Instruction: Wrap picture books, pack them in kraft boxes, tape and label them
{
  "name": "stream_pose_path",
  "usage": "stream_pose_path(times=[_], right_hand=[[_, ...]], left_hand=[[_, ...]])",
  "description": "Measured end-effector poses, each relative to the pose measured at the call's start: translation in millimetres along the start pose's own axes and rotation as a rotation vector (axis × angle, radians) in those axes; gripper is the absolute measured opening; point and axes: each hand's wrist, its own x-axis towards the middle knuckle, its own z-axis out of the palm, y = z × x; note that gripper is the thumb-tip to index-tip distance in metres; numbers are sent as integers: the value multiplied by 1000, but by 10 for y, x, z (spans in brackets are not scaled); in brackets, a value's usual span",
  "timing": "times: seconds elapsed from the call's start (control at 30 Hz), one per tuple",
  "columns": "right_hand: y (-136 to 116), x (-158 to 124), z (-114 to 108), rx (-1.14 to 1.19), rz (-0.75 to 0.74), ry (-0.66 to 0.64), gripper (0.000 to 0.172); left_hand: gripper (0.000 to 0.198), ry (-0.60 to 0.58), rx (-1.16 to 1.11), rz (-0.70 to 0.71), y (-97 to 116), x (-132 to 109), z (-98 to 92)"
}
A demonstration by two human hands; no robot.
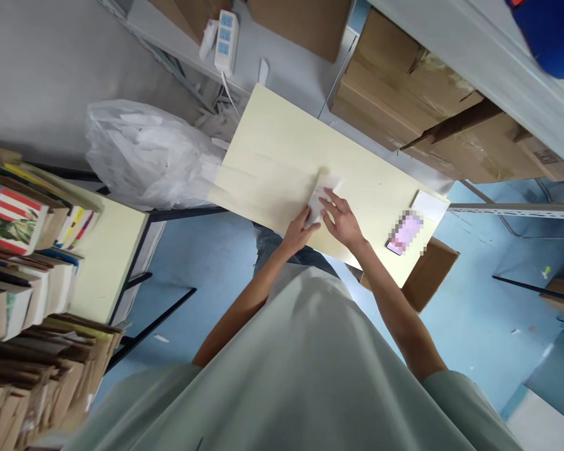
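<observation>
A small white folded sheet or packet (320, 195) lies on the pale yellow tabletop (272, 156). My left hand (299, 233) pinches its near edge with curled fingers. My right hand (342, 219) rests on top of it, fingers stretched and pressing it flat against the table. Both forearms reach out from my light green shirt.
A phone (404, 233) and a white card (427, 205) lie at the table's right end. A clear plastic bag (145, 153) sits left of the table. Stacked books (23, 250) fill the left side. Cardboard boxes (427, 106) and a power strip (226, 42) stand beyond.
</observation>
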Motion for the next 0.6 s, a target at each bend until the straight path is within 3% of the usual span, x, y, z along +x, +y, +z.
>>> stream_pose_path(times=[0.1, 0.23, 0.4, 0.5, 0.6], right_hand=[[-172, 247, 21, -12, -42, -11, 58], [-382, 573, 108, -53, -77, -29, 54], [-547, 931, 384, -81, -99, -83, 47], [-576, 1009, 549, -60, -100, -121, 46], [-526, 902, 610, 0, -60, -88, 51]], left_hand=[[58, 4, -35, 40, -29, -71, -215], [54, 177, 109, 96, -168, -92, -367], [49, 324, 295, 57, -403, 31, -554], [49, 304, 385, 48, -483, 106, -665], [50, 277, 419, 80, -523, 162, -749]])
